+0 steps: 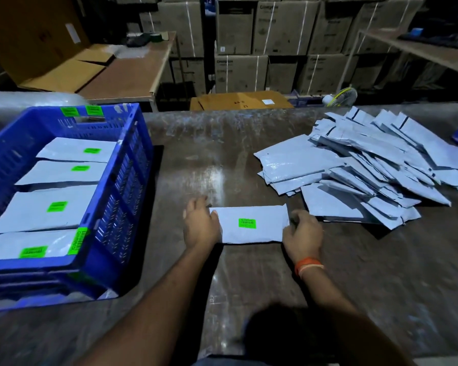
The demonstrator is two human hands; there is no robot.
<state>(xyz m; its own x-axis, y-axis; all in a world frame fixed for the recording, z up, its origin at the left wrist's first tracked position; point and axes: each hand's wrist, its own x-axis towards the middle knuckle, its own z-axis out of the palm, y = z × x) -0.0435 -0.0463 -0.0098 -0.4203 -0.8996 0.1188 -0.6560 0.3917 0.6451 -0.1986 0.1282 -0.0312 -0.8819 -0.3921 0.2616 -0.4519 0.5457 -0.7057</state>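
- The white package (251,228), green sticker up, lies on the dark glossy surface (222,159).
- The left hand (201,225) presses flat on its left end; the right hand (303,231) pinches its right end.
- A blue crate (122,180) of labelled packs stands to the left, a heap of mailers (368,167) to the right.
- Behind are stacked cardboard boxes (283,30) and a wooden table (132,72).

Both my forearms reach forward; my left hand (201,224) lies flat, palm down, while my right hand (303,233) pinches with curled fingers.
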